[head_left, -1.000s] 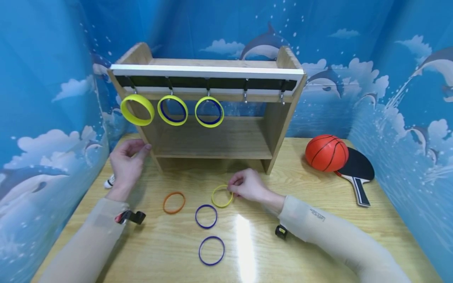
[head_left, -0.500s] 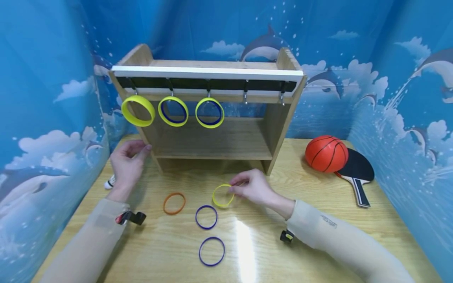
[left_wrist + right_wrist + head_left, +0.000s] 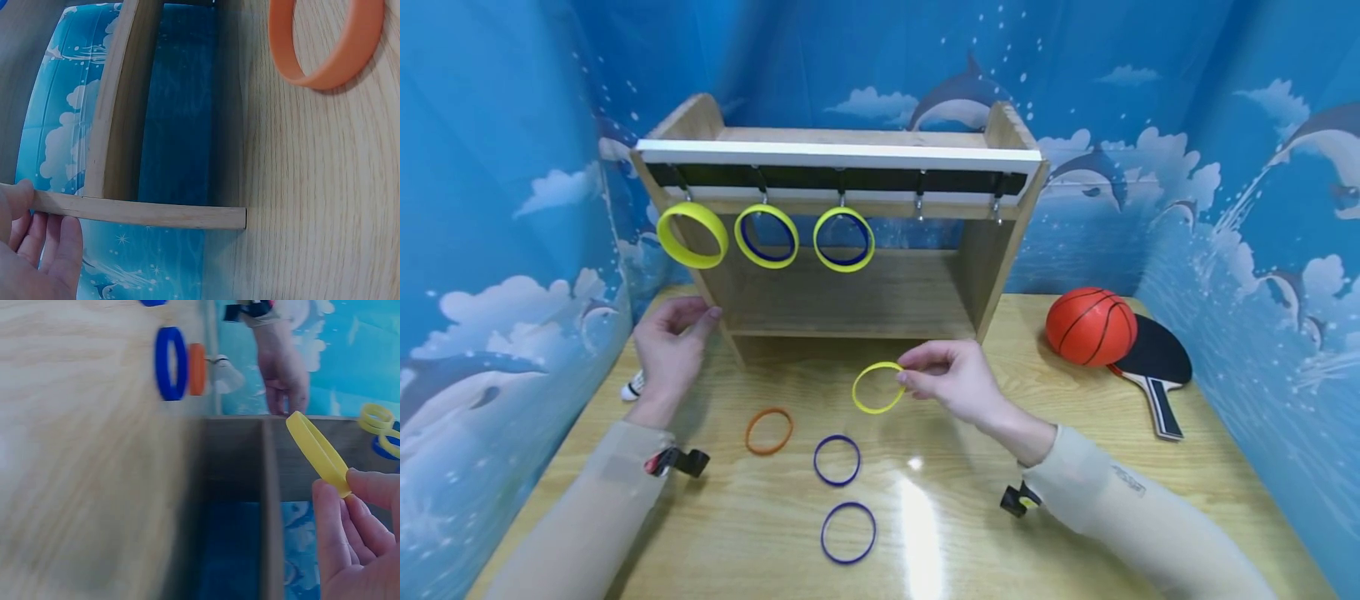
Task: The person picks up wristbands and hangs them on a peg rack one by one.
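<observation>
My right hand pinches a yellow silicone wristband between thumb and fingers, the band raised off the tabletop. At the shelf's left side, my left hand grips the edge of the side panel, thumb on one face and fingers on the other. Hooks under the wooden shelf's front bar carry hanging bands: a yellow one at left, then two yellow ones with blue bands showing inside. Two hooks at right are bare. An orange wristband and two blue wristbands lie on the table.
A red mini basketball sits at the right against a black table tennis bat. A shuttlecock lies beside my left forearm. Blue dolphin-print cloth encloses the table at the back and sides.
My right hand has lifted the yellow wristband from the table, moving it up and slightly right towards the shelf. The left hand stays on the side panel.
</observation>
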`<state>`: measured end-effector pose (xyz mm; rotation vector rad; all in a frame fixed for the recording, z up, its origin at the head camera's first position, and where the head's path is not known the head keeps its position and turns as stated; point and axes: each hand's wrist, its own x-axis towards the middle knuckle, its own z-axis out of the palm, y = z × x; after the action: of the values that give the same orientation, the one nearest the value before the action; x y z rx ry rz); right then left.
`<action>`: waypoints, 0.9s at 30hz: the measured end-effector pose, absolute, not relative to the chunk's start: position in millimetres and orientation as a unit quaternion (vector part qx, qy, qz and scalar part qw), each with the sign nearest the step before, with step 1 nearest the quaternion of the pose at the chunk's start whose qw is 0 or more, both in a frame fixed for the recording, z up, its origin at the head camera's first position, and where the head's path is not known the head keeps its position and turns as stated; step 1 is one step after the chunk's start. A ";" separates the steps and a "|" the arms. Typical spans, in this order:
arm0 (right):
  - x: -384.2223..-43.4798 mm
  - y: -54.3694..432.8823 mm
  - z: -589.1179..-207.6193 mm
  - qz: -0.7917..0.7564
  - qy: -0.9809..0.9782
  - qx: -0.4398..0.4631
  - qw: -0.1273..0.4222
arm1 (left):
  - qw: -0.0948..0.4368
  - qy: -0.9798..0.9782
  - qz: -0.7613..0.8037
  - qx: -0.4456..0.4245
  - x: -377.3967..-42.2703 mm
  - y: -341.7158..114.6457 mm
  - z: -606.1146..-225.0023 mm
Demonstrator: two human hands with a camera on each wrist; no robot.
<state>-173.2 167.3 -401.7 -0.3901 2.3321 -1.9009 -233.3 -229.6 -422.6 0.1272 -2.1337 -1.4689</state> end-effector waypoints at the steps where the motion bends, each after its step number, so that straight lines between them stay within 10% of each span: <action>1: -172.6 167.7 -398.3 -0.632 0.762 -0.129 0.047 | 0.271 -0.792 -0.545 0.047 -233.2 -229.6 -422.7; 27: -197.6 167.2 -308.6 -0.782 0.572 -0.100 -0.228 | 0.263 -0.791 -0.550 0.050 -232.8 -230.0 -422.2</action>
<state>-197.6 167.2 -308.6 -0.3711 2.1147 -2.8915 -232.8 -230.0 -422.2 0.1345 -2.1403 -1.4881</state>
